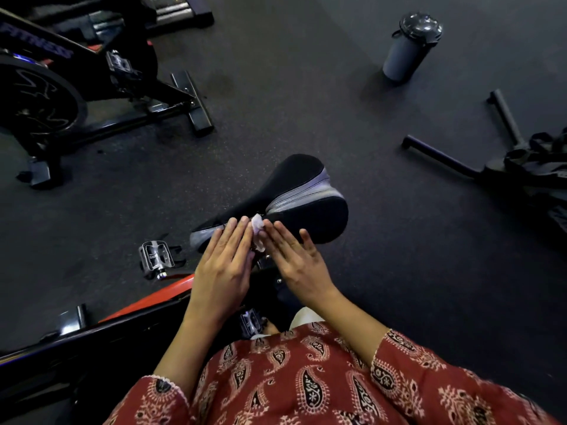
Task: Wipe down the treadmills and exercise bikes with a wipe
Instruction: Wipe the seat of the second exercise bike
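— Dark speckled gym floor (306, 96) fills the view, and in the middle sits a black-and-grey saddle (294, 191) on the near exercise bike (159, 294), its red frame bar running off to the lower left.
— And the hands?
— Both flat, fingers straight. The left hand (222, 265) and right hand (296, 259) face each other palm to palm over the saddle's narrow nose. A small crumpled white wipe (257, 225) is pressed between their fingertips, right above that nose. Whether it touches the saddle, I cannot tell.
— Anything round about?
— A metal pedal (155, 259) just left of the left hand, and a second bike (61, 87) standing top left, well apart. A dark lidded canister (409, 47) stands upright on the floor at top right. A black metal stand (445, 159) with straps lies at the right edge. Red paisley sleeves (408, 363) show at the bottom.
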Demonstrator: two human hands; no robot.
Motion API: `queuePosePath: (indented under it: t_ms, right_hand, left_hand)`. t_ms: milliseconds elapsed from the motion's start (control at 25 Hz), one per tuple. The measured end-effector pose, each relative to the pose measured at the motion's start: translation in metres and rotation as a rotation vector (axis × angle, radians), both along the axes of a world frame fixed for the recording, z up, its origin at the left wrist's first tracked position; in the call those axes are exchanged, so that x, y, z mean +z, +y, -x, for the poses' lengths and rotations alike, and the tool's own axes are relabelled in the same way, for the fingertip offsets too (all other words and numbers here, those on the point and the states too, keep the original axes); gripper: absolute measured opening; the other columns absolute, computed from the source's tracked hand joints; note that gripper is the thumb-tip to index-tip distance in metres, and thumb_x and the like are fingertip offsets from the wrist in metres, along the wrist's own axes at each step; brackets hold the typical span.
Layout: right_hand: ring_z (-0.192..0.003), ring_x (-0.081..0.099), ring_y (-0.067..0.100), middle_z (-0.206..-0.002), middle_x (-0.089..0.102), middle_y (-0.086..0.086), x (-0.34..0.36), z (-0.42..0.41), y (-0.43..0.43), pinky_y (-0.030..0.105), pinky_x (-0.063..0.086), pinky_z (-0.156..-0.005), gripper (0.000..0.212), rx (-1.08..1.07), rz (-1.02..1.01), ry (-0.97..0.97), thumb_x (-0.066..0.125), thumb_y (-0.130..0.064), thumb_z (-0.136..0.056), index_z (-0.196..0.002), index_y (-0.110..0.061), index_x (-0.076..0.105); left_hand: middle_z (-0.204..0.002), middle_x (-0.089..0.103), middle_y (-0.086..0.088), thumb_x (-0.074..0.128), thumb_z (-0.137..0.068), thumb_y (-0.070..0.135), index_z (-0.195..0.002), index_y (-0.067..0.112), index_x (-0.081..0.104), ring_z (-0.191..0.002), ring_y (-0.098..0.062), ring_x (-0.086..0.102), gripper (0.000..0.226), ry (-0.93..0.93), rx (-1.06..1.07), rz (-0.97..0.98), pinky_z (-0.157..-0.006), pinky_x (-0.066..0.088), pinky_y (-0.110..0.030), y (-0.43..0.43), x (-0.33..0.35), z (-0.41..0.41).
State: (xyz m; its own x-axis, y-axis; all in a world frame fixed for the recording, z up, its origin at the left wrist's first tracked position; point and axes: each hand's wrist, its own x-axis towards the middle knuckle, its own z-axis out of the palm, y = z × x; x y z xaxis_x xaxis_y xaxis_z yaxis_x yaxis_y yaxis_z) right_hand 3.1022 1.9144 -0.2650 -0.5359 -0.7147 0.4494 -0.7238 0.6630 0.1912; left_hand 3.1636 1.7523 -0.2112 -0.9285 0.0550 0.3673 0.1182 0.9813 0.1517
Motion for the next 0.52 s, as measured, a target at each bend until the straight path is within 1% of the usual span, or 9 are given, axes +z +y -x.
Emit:
queuePosePath:
  t_ms: [80,160,240,280,320,360,440,520]
  right_hand:
    - [-0.148,0.0,0.021,-0.16,-0.007,0.011,0.003,0.01,0.014,0.053,-0.012,-0.115,0.063,-0.082,0.003,0.051,0.034,-0.007,-0.095,-0.152,-0.006,0.007]
    - [-0.148,0.005,0.023,-0.159,0.002,0.014,0.01,0.017,0.036,0.057,-0.007,-0.114,0.055,-0.125,0.027,0.082,0.042,-0.006,-0.097,-0.149,-0.001,0.023]
    - [-0.145,0.021,0.029,-0.153,0.024,0.02,0.021,0.023,0.048,0.055,0.004,-0.116,0.058,-0.053,0.034,0.065,0.065,-0.006,-0.088,-0.14,0.007,0.04]
    - [-0.14,0.032,0.033,-0.147,0.035,0.025,0.026,0.027,0.044,0.052,0.013,-0.117,0.059,0.034,0.046,0.026,0.071,-0.002,-0.082,-0.134,0.012,0.046]
    - [-0.134,0.041,0.038,-0.14,0.043,0.029,0.028,0.031,0.035,0.05,0.022,-0.116,0.055,0.127,0.057,-0.011,0.071,0.004,-0.08,-0.129,0.016,0.048]
    - [-0.129,0.045,0.041,-0.135,0.047,0.032,0.029,0.034,0.019,0.049,0.027,-0.114,0.049,0.198,0.065,-0.039,0.065,0.008,-0.081,-0.127,0.018,0.049]
    - [-0.124,0.05,0.042,-0.13,0.052,0.032,0.033,0.035,-0.014,0.048,0.028,-0.112,0.044,0.271,0.093,-0.086,0.055,0.007,-0.084,-0.127,0.016,0.048]
    - [-0.125,0.052,0.038,-0.131,0.055,0.026,0.037,0.036,-0.019,0.048,0.031,-0.111,0.044,0.295,0.103,-0.096,0.058,0.003,-0.085,-0.127,0.012,0.052]
  left_hand:
    - [-0.136,0.052,-0.018,0.044,-0.093,0.017,-0.13,-0.004,0.054,-0.129,-0.031,0.047,0.044,0.002,0.01,-0.029,-0.11,0.028,-0.041,0.002,0.0,0.002]
    - [-0.135,0.053,-0.017,0.044,-0.092,0.017,-0.13,-0.003,0.054,-0.128,-0.031,0.048,0.044,0.01,0.021,-0.055,-0.111,0.027,-0.04,0.003,-0.001,0.002]
    - [-0.134,0.054,-0.017,0.044,-0.092,0.016,-0.129,-0.003,0.055,-0.128,-0.03,0.048,0.043,0.026,0.026,-0.077,-0.112,0.026,-0.04,0.003,-0.004,0.0]
    - [-0.134,0.054,-0.017,0.045,-0.092,0.015,-0.129,-0.003,0.055,-0.128,-0.03,0.048,0.043,0.034,0.028,-0.086,-0.112,0.026,-0.039,0.002,-0.006,0.0]
    - [-0.134,0.055,-0.017,0.045,-0.092,0.014,-0.129,-0.003,0.055,-0.128,-0.03,0.049,0.042,0.039,0.029,-0.095,-0.112,0.026,-0.039,0.002,-0.007,0.001]
    - [-0.133,0.055,-0.017,0.045,-0.091,0.014,-0.129,-0.003,0.055,-0.127,-0.03,0.049,0.042,0.04,0.028,-0.1,-0.113,0.026,-0.039,0.002,-0.007,0.001]
    - [-0.131,0.057,-0.018,0.045,-0.091,0.013,-0.127,-0.004,0.057,-0.126,-0.031,0.05,0.041,0.042,0.027,-0.103,-0.113,0.024,-0.037,0.003,-0.008,0.002]
    - [-0.13,0.057,-0.018,0.044,-0.091,0.013,-0.126,-0.004,0.057,-0.126,-0.031,0.051,0.04,0.044,0.028,-0.108,-0.113,0.023,-0.036,0.002,-0.008,0.002]
